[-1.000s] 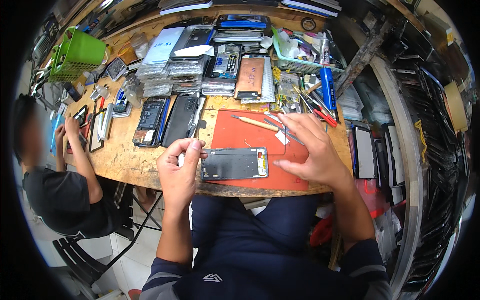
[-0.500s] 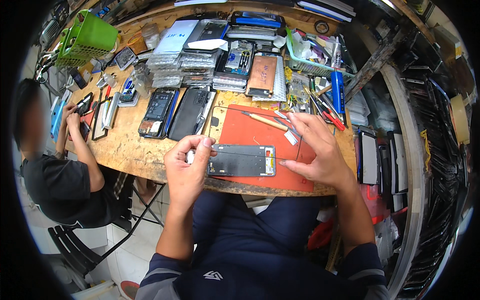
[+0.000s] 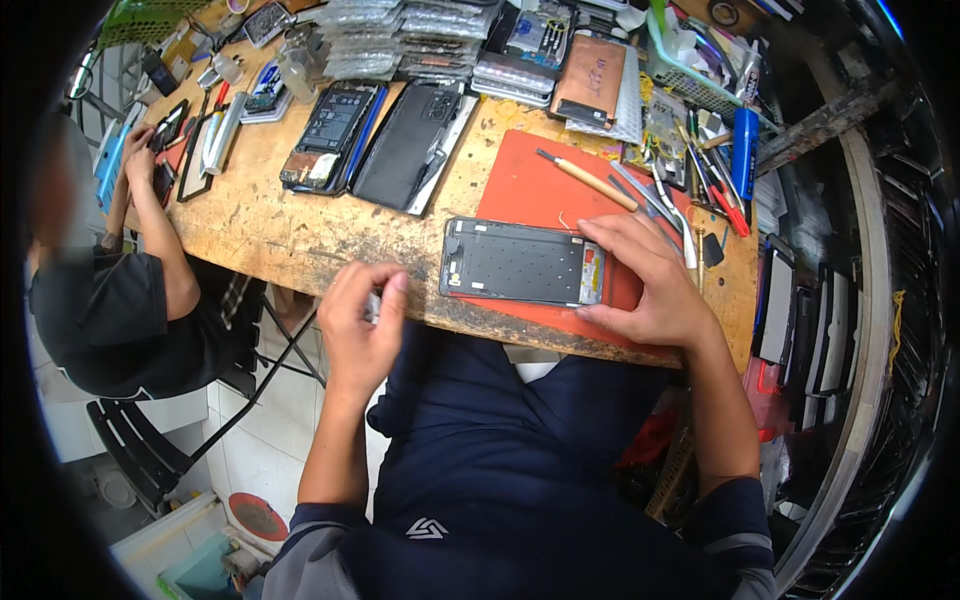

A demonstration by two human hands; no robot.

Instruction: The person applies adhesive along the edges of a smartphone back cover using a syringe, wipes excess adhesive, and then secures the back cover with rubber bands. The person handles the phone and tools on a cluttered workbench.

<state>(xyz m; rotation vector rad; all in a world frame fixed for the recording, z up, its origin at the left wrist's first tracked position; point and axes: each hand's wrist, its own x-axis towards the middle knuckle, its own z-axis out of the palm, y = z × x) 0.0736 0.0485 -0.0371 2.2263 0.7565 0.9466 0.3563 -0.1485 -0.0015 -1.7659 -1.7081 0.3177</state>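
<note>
A black phone mid-frame [image 3: 520, 262], with small pale tabs and a yellow-and-white patch at its right end, lies flat on the orange-red mat [image 3: 515, 180] near the table's front edge. My right hand [image 3: 650, 285] grips that right end, fingers on the far edge and thumb on the near one. Left of the phone frame, over the table's edge, my left hand [image 3: 360, 325] is closed with thumb against curled fingers. A small whitish-grey thing [image 3: 373, 307] shows in it, too hidden to name.
A wooden-handled tool [image 3: 590, 180], tweezers and pens lie beyond the phone frame. Two phones [image 3: 335, 135] [image 3: 410, 145] rest to the left, before stacked bubble-wrapped packs [image 3: 440, 40]. At the far left a person [image 3: 110, 290] works on a phone. A blue tube [image 3: 745, 150] stands at the right.
A thin black rim strip stretched between my hands no longer shows apart from the phone frame. My left hand has drawn away leftward; my right hand has come onto the frame. The view has shifted.
</note>
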